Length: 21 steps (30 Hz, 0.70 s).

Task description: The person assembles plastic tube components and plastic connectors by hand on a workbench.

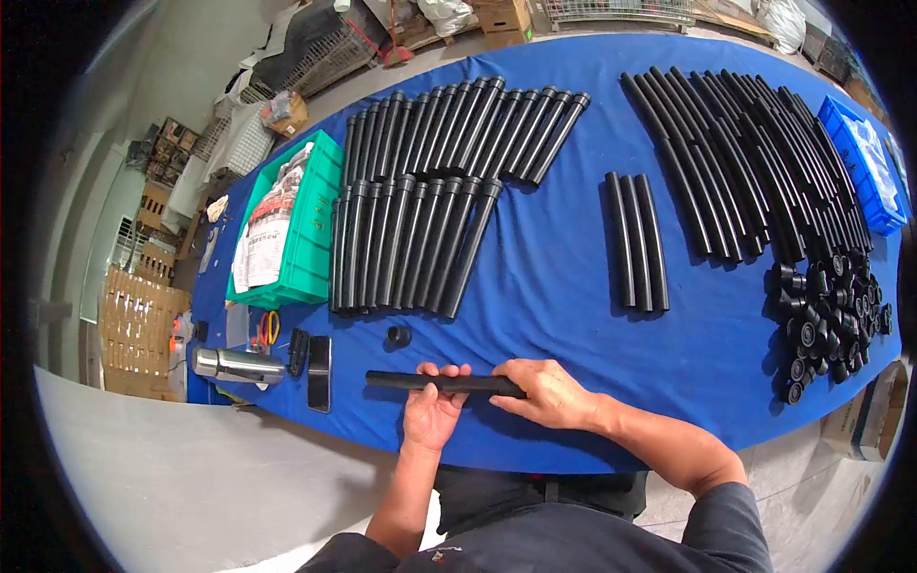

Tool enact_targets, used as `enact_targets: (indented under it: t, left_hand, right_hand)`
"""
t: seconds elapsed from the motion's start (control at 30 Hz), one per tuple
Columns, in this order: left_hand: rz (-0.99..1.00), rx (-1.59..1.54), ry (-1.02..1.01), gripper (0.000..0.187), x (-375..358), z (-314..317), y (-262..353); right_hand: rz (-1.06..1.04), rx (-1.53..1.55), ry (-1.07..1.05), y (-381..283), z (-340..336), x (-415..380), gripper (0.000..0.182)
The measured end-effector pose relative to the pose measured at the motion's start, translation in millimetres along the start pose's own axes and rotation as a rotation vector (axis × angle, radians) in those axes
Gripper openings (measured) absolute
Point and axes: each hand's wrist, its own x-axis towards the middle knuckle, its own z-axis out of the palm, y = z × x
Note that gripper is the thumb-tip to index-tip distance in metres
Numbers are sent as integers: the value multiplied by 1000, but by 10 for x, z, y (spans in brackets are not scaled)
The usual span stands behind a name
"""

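A plain black tube lies crosswise between my hands above the front of the blue cloth. My left hand wraps its fingers around the tube near the middle, palm up. Over the tube's right end my right hand is closed from above, so that end is hidden. Just behind the tube, a single black cap rests on the cloth. Three plain black tubes lie side by side farther back to the right.
Two rows of capped black tubes lie back left, beside a green crate. Many plain tubes, a heap of caps and a blue bin are at right. A steel flask, scissors and phone lie left.
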Motion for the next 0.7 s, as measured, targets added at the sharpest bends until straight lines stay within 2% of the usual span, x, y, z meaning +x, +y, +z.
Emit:
enact_targets:
  t: [0.3, 0.4, 0.5, 0.6, 0.7]
  left_hand:
    - [2, 25, 12, 27, -17, 1, -3]
    - [6, 41, 20, 27, -25, -8, -3]
    - [-6, 40, 51, 27, -27, 18, -1]
    - [-19, 61, 43, 29, -9, 72, -13]
    - [-16, 61, -7, 29, -7, -32, -1]
  right_hand:
    - [24, 1, -22, -32, -21, 4, 28]
    - [3, -37, -5, 24, 16, -8, 33]
    - [-46, -91, 14, 44, 38, -14, 35]
    - [-112, -277, 54, 38, 39, -17, 37]
    - [-188, -152, 111, -7, -14, 17, 37]
